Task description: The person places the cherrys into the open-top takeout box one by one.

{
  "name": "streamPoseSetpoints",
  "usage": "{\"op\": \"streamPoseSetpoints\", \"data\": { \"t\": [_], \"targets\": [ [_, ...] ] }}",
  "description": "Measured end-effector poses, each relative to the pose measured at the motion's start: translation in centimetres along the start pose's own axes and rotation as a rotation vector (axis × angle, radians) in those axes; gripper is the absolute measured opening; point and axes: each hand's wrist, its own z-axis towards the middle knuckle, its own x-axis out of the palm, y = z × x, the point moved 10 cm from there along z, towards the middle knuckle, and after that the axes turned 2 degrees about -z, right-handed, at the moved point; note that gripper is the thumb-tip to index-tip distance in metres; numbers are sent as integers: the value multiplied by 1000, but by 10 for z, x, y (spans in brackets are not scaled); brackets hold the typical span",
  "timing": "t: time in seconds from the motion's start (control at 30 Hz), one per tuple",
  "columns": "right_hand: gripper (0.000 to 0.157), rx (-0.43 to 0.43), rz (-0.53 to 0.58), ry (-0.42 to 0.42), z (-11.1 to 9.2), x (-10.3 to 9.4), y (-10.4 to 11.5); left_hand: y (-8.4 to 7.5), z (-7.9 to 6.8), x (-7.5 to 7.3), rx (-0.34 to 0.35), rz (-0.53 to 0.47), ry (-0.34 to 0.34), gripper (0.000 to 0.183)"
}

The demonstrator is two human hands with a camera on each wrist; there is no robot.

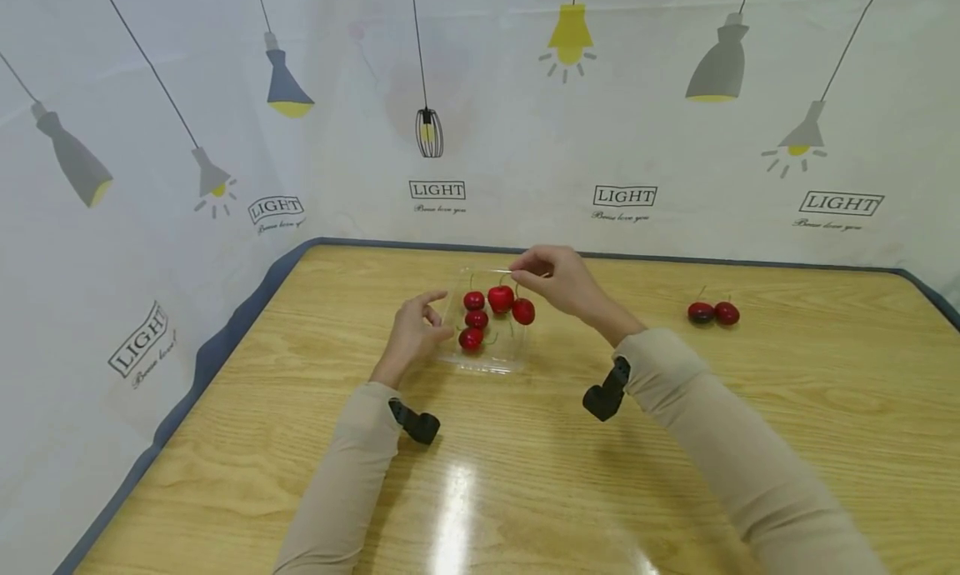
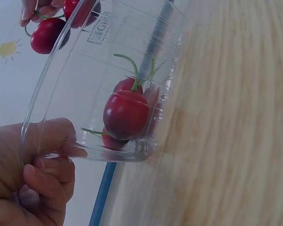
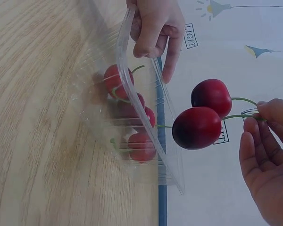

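A clear plastic box point(image 1: 491, 365) stands on the table with several red cherries point(image 1: 471, 339) inside, some with green stems. My left hand point(image 1: 414, 332) holds the box's left rim, which passes between thumb and fingers in the left wrist view point(image 2: 42, 165). My right hand point(image 1: 558, 282) pinches the thin green stems of two cherries. These two held cherries point(image 3: 196, 128) hang together over the box's right far side in the head view. In the right wrist view, the right hand's fingertips point(image 3: 262, 110) close on the stems, and the fruit itself is untouched.
Two more dark red cherries point(image 1: 714, 312) lie together on the wooden table point(image 1: 570, 492), right of the right hand. A white cloth backdrop point(image 1: 510, 125) printed with lamps rises behind the table's blue edge. Each wrist wears a black camera point(image 1: 606, 392).
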Motion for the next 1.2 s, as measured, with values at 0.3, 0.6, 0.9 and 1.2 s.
{"op": "streamPoseSetpoints", "data": {
  "t": [0.3,0.6,0.9,1.2],
  "targets": [
    [22,19,88,-8,6,8,-9,2,2,2,-3,-10,10,58],
    [21,69,130,-14,13,16,-19,3,3,2,-20,-19,9,59],
    [19,122,117,-29,20,26,-30,4,3,2,-12,-21,0,58],
    [15,159,107,-37,22,37,-39,2,3,1,-18,-16,-5,58]
  ]
}}
